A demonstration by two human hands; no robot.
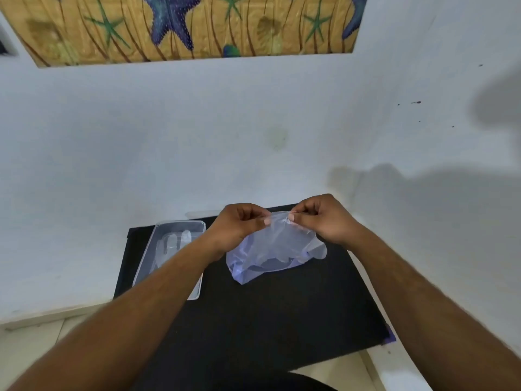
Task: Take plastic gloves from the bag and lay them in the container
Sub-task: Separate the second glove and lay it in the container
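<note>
A thin clear plastic bag (pixel 270 249) hangs over the black table (pixel 282 320), its lower end resting on the surface. My left hand (pixel 239 224) pinches the bag's top edge on the left, and my right hand (pixel 324 218) pinches the same edge on the right. A clear rectangular container (pixel 149 255) lies on the table to the left, partly hidden by my left forearm. Inside it a clear plastic glove (pixel 176 242) lies flat. What the bag holds is too faint to tell.
The black table stands against a white wall (pixel 197 136), with a starfish-patterned panel (pixel 183 26) high up. Pale floor (pixel 42 342) shows to the left of the table. A white ledge (pixel 394 362) runs along the table's right side.
</note>
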